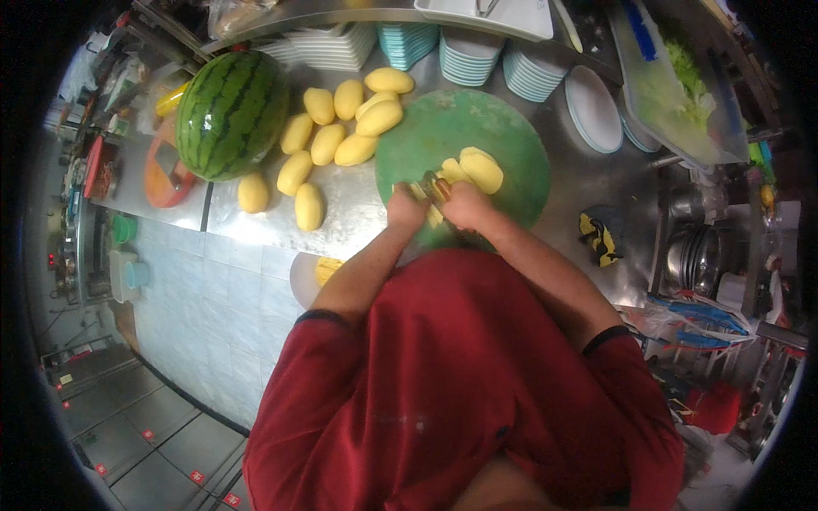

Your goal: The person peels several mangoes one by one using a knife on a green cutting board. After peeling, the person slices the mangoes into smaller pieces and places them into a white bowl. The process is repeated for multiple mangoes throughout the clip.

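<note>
A round green cutting board [466, 121] lies before me on the steel counter. My right hand [468, 204] grips the brown handle of a knife [441, 190], whose blade is mostly hidden between my hands. Fingers of my left hand [407, 205] press on pale yellow potato pieces [434, 216] at the board's near left part. Just beyond my right hand, cut potato slices [480, 170] lie in an overlapping group. Several whole peeled potatoes [327, 144] are spread to the left of the board, a few touching its edge.
A watermelon [231, 115] sits at the left, near an orange board [167, 166]. Stacked bowls [470, 57] and plates [335, 48] line the back. A lettuce tub [677, 96] stands far right. Below the counter's near edge, a bowl [303, 281] holds yellow strips. Dark-and-yellow scraps [599, 239] lie right.
</note>
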`<state>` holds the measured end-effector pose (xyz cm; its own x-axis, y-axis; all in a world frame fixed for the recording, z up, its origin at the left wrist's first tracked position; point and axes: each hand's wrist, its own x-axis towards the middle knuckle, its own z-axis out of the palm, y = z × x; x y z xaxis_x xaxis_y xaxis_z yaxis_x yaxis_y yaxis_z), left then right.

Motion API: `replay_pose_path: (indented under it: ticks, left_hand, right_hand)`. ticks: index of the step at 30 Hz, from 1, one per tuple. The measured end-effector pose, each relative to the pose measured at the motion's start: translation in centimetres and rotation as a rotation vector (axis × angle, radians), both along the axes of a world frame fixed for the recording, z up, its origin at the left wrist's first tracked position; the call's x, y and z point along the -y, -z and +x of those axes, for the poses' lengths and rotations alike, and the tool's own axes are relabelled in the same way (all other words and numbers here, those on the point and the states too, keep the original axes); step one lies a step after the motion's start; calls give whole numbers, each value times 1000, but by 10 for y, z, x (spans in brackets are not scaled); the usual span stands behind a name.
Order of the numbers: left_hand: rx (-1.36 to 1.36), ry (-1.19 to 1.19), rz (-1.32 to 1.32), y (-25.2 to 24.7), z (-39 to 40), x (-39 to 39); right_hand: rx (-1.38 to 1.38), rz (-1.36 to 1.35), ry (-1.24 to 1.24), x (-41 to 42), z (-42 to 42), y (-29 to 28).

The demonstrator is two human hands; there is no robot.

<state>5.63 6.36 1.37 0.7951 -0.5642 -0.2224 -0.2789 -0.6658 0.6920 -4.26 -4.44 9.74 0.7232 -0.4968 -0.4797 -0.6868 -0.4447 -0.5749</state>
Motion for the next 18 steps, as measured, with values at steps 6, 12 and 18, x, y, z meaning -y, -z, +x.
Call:
replay_pose_path:
  ticks: [6,12,18]
  left_hand:
    - [-24,26,32,-12,4,-16]
    - [-158,88,45,-22,-4,-9]
    - [-14,136,50,6,0,-7]
  right_hand:
    - [-63,3,27,2,-1,2]
    - [-43,-17,28,-1,1,2]
    - [-51,-23,9,1,-2,6]
